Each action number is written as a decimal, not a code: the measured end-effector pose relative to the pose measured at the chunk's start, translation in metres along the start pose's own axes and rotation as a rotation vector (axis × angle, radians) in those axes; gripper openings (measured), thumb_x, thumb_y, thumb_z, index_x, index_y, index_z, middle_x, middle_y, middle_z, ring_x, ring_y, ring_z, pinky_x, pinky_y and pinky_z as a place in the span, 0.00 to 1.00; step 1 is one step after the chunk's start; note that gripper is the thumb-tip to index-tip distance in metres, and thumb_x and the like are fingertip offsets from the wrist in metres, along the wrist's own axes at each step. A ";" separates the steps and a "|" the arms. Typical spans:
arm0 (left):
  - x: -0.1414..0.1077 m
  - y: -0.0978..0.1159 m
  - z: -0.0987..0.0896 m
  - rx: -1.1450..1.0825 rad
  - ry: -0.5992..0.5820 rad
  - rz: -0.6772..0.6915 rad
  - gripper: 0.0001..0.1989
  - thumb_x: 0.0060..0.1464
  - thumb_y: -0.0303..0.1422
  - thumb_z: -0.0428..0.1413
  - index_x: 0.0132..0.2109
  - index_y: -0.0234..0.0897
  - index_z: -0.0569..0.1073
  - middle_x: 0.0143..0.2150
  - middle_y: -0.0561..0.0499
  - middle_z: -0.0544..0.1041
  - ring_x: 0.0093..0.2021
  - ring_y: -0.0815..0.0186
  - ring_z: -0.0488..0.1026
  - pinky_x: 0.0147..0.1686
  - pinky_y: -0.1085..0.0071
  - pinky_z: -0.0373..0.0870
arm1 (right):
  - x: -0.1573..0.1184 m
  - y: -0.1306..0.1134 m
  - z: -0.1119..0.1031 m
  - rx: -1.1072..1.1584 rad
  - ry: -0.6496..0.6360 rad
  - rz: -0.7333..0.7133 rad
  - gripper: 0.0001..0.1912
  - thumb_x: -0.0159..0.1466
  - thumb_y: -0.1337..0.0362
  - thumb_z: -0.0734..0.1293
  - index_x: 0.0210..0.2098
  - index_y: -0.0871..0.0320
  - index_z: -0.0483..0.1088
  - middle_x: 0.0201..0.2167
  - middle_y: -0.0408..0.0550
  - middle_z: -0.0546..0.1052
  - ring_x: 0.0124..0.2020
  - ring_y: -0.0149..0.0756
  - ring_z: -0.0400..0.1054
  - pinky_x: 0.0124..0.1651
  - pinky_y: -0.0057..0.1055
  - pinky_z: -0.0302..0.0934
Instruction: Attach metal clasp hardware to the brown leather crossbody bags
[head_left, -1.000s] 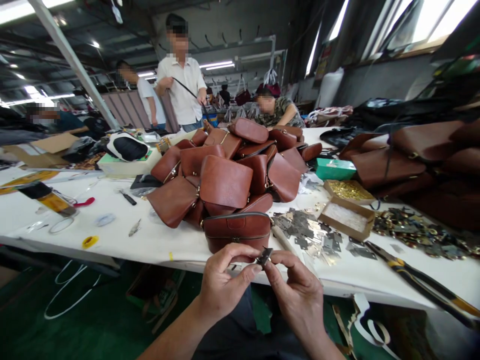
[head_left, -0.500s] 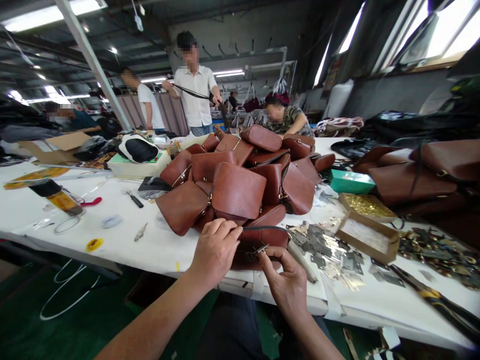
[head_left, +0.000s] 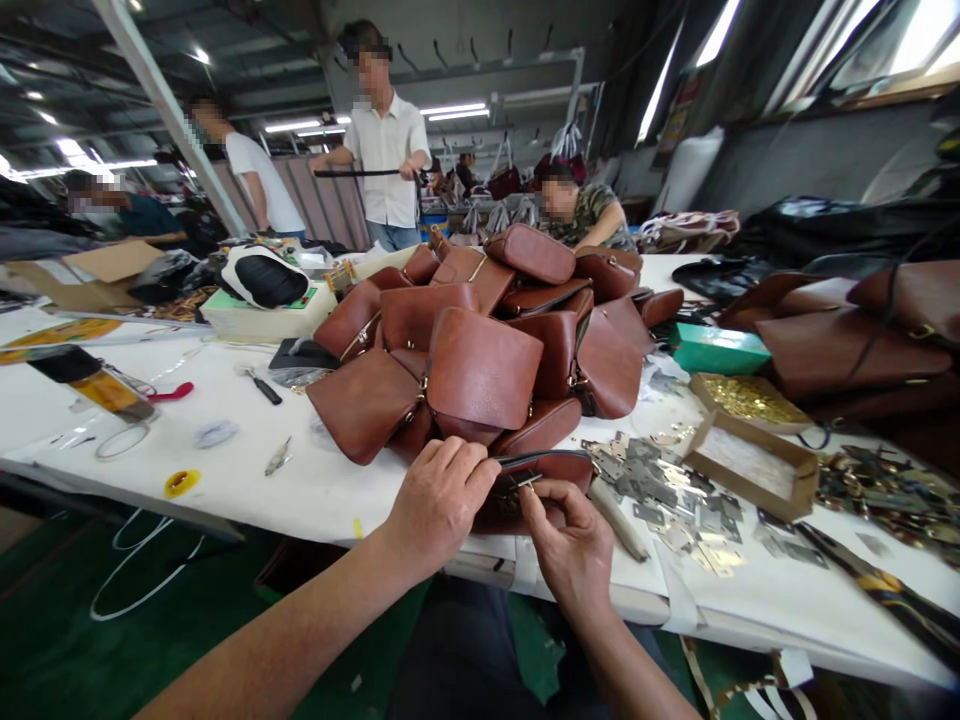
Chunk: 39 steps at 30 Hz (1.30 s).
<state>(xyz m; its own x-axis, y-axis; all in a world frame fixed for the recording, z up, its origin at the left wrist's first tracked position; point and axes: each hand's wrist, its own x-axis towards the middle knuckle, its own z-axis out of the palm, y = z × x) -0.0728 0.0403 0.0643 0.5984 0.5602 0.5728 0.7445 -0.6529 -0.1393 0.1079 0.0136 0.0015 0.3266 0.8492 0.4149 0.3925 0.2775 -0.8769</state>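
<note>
A brown leather bag (head_left: 566, 468) lies at the table's front edge, its dark opening edge facing up. My left hand (head_left: 442, 500) is closed on the left end of that bag, fingers curled over its edge. Between the thumb and forefinger of my right hand (head_left: 574, 545) is a small thin metal piece (head_left: 529, 483), held at the bag's opening; its exact kind is too small to make out. Both hands hide part of the bag. Right behind them rises a pile of similar brown bags (head_left: 484, 370).
Flat metal plates (head_left: 675, 500) lie scattered to the right, beside a greyish rod (head_left: 621, 520). Beyond are a cardboard tray (head_left: 750, 465), gold-coloured fittings (head_left: 750, 397) and pliers (head_left: 885, 590). Yellow tape (head_left: 182, 483) and a bottle (head_left: 94, 383) are left. Co-workers stand or sit behind the table.
My view has shifted slightly. Both hands stay at the bag, the right still pinching the small metal piece. The standing co-worker in the white shirt has lowered the dark strap.
</note>
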 end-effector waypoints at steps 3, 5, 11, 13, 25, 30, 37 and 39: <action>0.000 0.000 -0.001 -0.008 -0.031 0.004 0.08 0.70 0.30 0.50 0.46 0.36 0.75 0.41 0.46 0.75 0.39 0.57 0.67 0.39 0.59 0.64 | 0.001 0.001 0.001 -0.043 -0.019 -0.045 0.09 0.66 0.58 0.71 0.31 0.54 0.76 0.27 0.43 0.80 0.27 0.34 0.71 0.34 0.31 0.64; 0.003 0.001 -0.003 -0.001 -0.093 -0.016 0.09 0.70 0.30 0.50 0.46 0.36 0.75 0.40 0.47 0.74 0.39 0.57 0.67 0.38 0.58 0.65 | 0.002 0.003 0.001 -0.070 -0.032 -0.084 0.09 0.66 0.59 0.71 0.31 0.54 0.76 0.27 0.42 0.80 0.27 0.34 0.71 0.35 0.30 0.65; 0.018 0.000 -0.016 0.011 -0.302 -0.033 0.07 0.68 0.28 0.52 0.43 0.36 0.75 0.39 0.47 0.74 0.43 0.54 0.71 0.40 0.57 0.70 | 0.006 0.005 0.000 -0.106 -0.054 -0.131 0.08 0.66 0.61 0.70 0.30 0.55 0.75 0.27 0.40 0.80 0.27 0.32 0.72 0.34 0.28 0.65; 0.024 -0.001 -0.021 0.022 -0.359 -0.037 0.08 0.68 0.27 0.51 0.42 0.36 0.75 0.39 0.46 0.75 0.42 0.53 0.73 0.40 0.57 0.71 | 0.008 0.004 -0.001 -0.106 -0.069 -0.150 0.08 0.65 0.62 0.70 0.30 0.55 0.75 0.28 0.40 0.80 0.27 0.32 0.73 0.35 0.28 0.65; 0.037 -0.011 -0.018 -0.284 -0.525 -0.171 0.12 0.65 0.28 0.55 0.54 0.36 0.74 0.49 0.45 0.81 0.48 0.55 0.80 0.49 0.61 0.75 | 0.018 0.006 -0.001 -0.044 -0.118 -0.149 0.09 0.66 0.62 0.70 0.29 0.55 0.74 0.26 0.40 0.78 0.26 0.31 0.72 0.32 0.27 0.64; 0.039 -0.020 -0.011 -0.486 -0.514 -0.207 0.11 0.66 0.28 0.53 0.50 0.37 0.78 0.48 0.46 0.82 0.48 0.58 0.79 0.50 0.65 0.72 | 0.019 0.006 -0.004 -0.033 -0.124 -0.167 0.09 0.66 0.64 0.70 0.28 0.55 0.73 0.26 0.40 0.78 0.26 0.30 0.72 0.32 0.26 0.64; 0.044 -0.034 -0.008 -0.784 -0.569 -0.250 0.11 0.65 0.29 0.53 0.49 0.36 0.79 0.48 0.49 0.83 0.47 0.62 0.78 0.49 0.69 0.70 | 0.021 0.004 -0.004 0.006 -0.160 -0.161 0.08 0.65 0.66 0.69 0.28 0.55 0.74 0.26 0.40 0.78 0.25 0.30 0.71 0.32 0.27 0.63; 0.043 -0.035 -0.007 -0.815 -0.572 -0.264 0.12 0.65 0.30 0.53 0.50 0.36 0.79 0.50 0.49 0.83 0.48 0.61 0.78 0.51 0.69 0.69 | 0.021 0.002 -0.004 0.002 -0.162 -0.154 0.08 0.65 0.66 0.69 0.28 0.55 0.73 0.25 0.40 0.78 0.25 0.30 0.71 0.31 0.27 0.63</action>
<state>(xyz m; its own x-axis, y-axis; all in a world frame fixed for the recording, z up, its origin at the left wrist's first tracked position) -0.0756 0.0839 0.0992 0.6548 0.7558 0.0056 0.5734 -0.5017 0.6477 0.1190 0.0306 0.0092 0.1202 0.8579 0.4996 0.4249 0.4104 -0.8069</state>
